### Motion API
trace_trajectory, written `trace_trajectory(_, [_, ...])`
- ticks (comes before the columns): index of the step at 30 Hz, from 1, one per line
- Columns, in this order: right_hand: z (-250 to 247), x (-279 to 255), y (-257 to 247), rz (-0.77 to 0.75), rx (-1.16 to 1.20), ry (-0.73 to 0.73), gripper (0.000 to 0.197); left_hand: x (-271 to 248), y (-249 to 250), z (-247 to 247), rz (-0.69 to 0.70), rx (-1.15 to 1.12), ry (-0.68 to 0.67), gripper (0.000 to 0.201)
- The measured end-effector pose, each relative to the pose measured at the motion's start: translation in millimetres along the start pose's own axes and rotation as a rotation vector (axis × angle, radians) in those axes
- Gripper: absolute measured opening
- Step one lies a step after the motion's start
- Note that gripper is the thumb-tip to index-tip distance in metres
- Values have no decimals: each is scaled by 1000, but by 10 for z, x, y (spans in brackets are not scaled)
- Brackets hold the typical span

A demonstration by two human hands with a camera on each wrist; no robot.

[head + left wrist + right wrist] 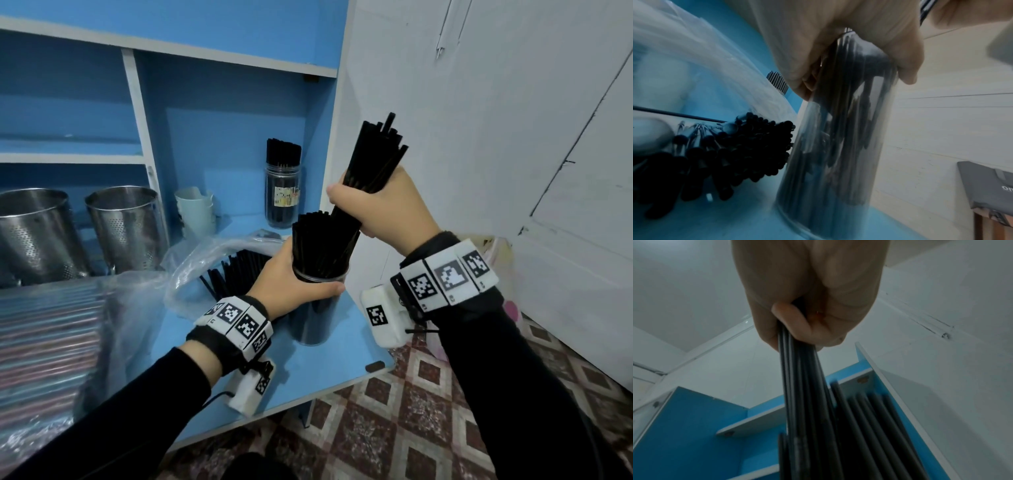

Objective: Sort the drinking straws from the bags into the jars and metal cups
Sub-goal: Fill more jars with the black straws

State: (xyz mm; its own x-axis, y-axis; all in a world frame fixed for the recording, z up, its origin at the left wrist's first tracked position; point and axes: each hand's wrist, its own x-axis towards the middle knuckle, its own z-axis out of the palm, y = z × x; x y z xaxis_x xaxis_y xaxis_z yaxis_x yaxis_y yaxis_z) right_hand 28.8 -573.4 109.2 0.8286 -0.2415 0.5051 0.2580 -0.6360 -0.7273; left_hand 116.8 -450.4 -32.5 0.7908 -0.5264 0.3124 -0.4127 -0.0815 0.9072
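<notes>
My left hand (291,277) grips a clear jar (313,315) near its rim; the jar stands on the blue table (308,370) and is packed with black straws (320,243). My right hand (376,205) grips a bundle of black straws (376,157), tilted, its lower end among the straws at the jar's mouth. In the left wrist view the fingers (906,53) curl round the jar (838,146). The right wrist view shows my fist (807,305) closed round the straw bundle (807,394). A clear bag (212,260) with more black straws (236,270) lies left of the jar.
A second jar of black straws (283,185) stands at the back of the shelf. Two perforated metal cups (125,226) (34,233) and a pale cup stack (197,212) stand left. A bag of coloured straws (44,342) lies front left. The table corner (376,366) is close to the jar.
</notes>
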Motion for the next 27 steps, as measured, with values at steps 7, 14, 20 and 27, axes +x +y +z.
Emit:
trace_trajectory(7, [165, 100, 12, -47, -74, -30, 32, -6, 42, -17, -7, 23, -20, 92])
trace_trajectory(14, [209, 38, 146, -20, -59, -64, 27, -25, 69, -30, -1, 2, -36, 86])
trace_trajectory(20, [362, -82, 401, 119, -117, -27, 24, -7, 51, -28, -1, -4, -53, 81])
trace_trajectory(27, [364, -152, 356, -16, -198, 22, 44, -4, 53, -26, 14, 9, -59, 83])
